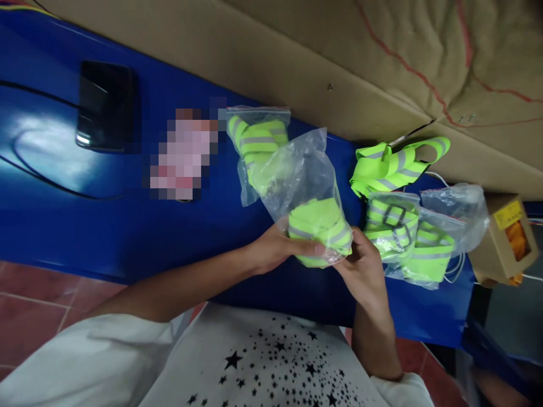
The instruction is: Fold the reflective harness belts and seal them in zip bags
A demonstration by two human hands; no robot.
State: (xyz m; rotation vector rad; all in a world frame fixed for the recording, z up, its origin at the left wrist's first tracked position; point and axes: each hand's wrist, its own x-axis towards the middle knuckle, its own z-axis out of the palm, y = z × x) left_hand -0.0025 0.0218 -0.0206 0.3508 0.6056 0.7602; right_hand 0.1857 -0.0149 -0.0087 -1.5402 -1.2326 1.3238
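Both my hands grip a clear plastic bag point(303, 181) with a folded neon-yellow reflective strap point(320, 229) sitting in its lower end. My left hand point(271, 249) pinches the bag's bottom from the left, thumb on the strap. My right hand point(362, 265) holds the same end from the right, fingers curled. The bag's open mouth points away from me, over the blue table point(127, 226).
Another bagged strap point(257, 144) lies behind. A loose neon strap point(394, 164) and two bagged ones point(418, 243) lie at the right, beside a small cardboard box point(504, 240). A black phone point(104, 104) with a cable lies far left. Cardboard sheets point(339, 56) border the table's far side.
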